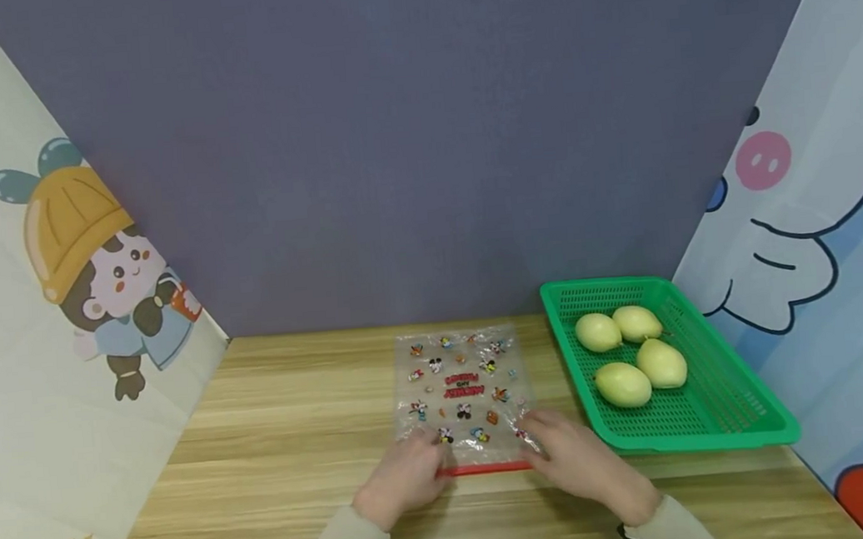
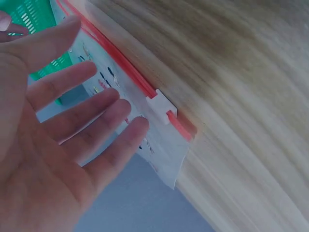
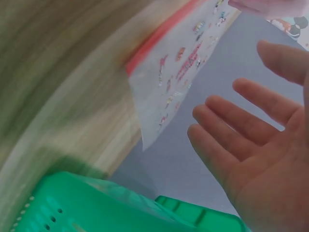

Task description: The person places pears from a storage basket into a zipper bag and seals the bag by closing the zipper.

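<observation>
A clear zip bag printed with small cartoon figures lies flat on the wooden table, its red zip edge toward me. In the left wrist view a white slider sits on that red edge near one corner. My left hand is over the bag's near left corner, with its fingers loosely spread and nothing in the palm. Over the near right corner is my right hand; the right wrist view shows its fingers extended and the palm bare.
To the right of the bag stands a green plastic basket with several pale yellow pears inside. A dark grey wall rises behind the table, and cartoon-printed sheets flank it on both sides.
</observation>
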The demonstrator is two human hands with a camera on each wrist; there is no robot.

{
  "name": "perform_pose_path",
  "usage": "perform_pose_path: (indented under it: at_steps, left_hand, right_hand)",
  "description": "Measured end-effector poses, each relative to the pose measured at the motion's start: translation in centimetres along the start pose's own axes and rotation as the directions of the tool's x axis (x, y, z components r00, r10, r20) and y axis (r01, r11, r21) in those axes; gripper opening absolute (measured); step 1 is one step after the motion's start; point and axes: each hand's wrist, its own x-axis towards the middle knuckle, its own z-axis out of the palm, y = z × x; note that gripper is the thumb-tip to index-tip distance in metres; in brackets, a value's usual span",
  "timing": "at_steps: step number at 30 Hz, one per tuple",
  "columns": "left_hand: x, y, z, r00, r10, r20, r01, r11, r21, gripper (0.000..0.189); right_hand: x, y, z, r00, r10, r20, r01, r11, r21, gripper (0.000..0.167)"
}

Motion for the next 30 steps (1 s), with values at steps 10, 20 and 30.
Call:
perform_pose_path:
  at_steps: [10,20,30]
  left_hand:
    - [0.2,0.0,0.5,1.000,-0.014,0.001,0.014,0.999,0.030,0.009]
    - [0.3,0.2,0.4,1.000,-0.009,-0.017,0.010,0.999,0.045,0.004]
    - [0.6,0.2,0.7,0.998,-0.018,-0.061,0.021,0.998,0.058,0.008]
  right_hand:
    - [-0.2,0.3,0.8,0.998,-0.013,0.060,0.009,0.998,0.060,0.038]
    - [-0.4,0.6,1.5,0.998,-0.009,0.058,0.006,0.998,0.055,0.040]
    - [-0.5,0.5,1.4,1.000,0.018,0.000,-0.018,0.999,0.035,0.032]
